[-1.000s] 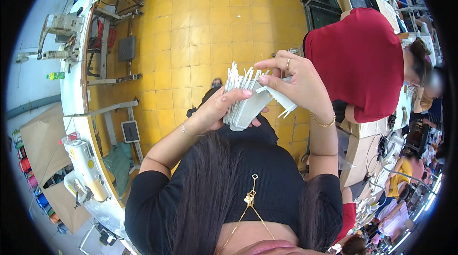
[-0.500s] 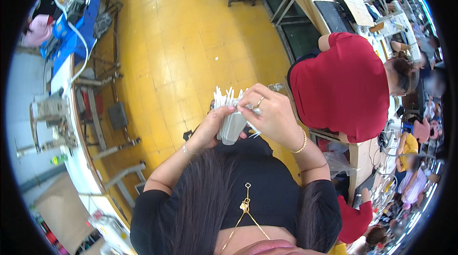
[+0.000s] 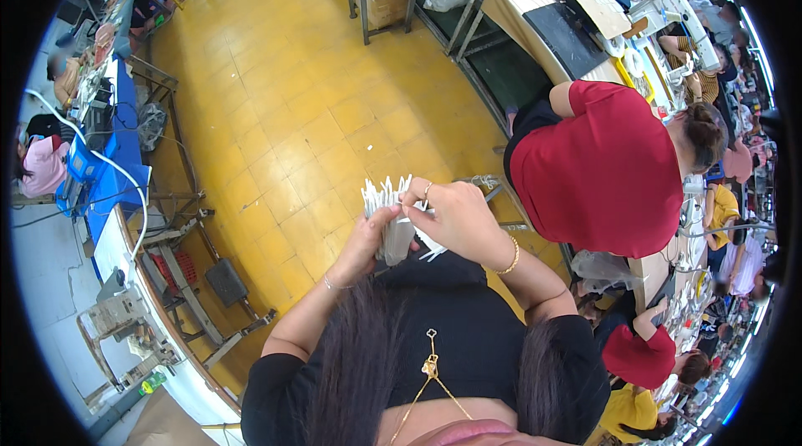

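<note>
We pinch a fanned bundle of white strips [image 3: 386,210] at chest height, left hand [image 3: 365,243] clamped beneath, right hand [image 3: 455,218] closed on top; a loosened grip could scatter them across the yellow tiled floor [image 3: 276,103].

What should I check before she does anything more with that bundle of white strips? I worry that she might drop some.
1. Left hand on the bundle of white strips: ok, it grips the lower part.
2. Right hand on the bundle: ok, its fingers curl over the top right.
3. Strips lined up: not ok, the upper ends fan out unevenly and some stick out at the lower right.
4. Support beneath: not ok, the bundle is held in the air above the yellow tiled floor.
5. Space nearby: ok, the person in the red shirt sits apart on the right.
6. Loose strips falling: cannot tell.
</note>
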Tool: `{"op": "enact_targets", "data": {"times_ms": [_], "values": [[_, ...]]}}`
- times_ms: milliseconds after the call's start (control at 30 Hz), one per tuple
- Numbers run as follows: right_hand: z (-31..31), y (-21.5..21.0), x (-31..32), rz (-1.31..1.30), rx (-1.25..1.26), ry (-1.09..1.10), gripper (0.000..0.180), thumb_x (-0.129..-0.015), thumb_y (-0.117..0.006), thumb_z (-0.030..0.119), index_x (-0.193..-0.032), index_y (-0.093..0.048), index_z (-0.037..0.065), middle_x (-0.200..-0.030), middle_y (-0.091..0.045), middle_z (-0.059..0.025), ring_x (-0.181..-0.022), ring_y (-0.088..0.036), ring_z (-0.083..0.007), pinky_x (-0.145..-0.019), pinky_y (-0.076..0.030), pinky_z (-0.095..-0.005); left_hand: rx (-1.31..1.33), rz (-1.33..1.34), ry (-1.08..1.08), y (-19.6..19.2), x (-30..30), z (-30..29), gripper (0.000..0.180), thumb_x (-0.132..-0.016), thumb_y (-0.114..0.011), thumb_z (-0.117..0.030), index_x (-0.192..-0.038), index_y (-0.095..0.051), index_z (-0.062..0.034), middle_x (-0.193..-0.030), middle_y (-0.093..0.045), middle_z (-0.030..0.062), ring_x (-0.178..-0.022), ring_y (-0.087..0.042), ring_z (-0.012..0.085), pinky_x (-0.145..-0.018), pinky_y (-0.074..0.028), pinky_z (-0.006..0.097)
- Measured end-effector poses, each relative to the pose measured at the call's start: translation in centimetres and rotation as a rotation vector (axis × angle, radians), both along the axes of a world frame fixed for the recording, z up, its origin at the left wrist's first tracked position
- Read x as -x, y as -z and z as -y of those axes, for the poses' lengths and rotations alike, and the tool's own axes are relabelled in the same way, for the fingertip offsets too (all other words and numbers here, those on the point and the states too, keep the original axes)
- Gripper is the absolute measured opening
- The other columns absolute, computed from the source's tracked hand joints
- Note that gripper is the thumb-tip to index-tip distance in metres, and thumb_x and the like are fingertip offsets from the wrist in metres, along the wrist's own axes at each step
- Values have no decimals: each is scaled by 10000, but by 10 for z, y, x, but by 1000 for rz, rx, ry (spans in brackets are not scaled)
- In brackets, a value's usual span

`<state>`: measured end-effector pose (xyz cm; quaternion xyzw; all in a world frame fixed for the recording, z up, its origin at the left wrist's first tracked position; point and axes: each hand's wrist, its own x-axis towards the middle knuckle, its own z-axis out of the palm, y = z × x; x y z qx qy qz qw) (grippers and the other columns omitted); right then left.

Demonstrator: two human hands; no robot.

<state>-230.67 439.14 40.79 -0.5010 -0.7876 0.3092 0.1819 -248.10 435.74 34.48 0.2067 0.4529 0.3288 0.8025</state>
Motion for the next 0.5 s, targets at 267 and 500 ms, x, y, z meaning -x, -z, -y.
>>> {"op": "enact_targets", "data": {"times_ms": [267,500], "values": [[-113,7,-24,-320,350,-259,134,-816,-718,175,-808,-630,75,-1164,-670,-159,-744,-695,-205,-629,-494,-295,146,109,-141,22,-2,-105,408,-922,-512,-366,-1166,-560,-44,-983,-665,104,-861,-683,221,-754,-573,361],[-228,-7,-56,-447,411,-438,65,-747,-762,82,-743,-698,87,-1409,-499,-183,-1033,-665,-203,-759,-512,-275,60,225,-188,4,-30,-224,378,-930,-505,-354,-1100,-569,-22,-903,-677,160,-667,-673,219,-606,-572,331]]}}
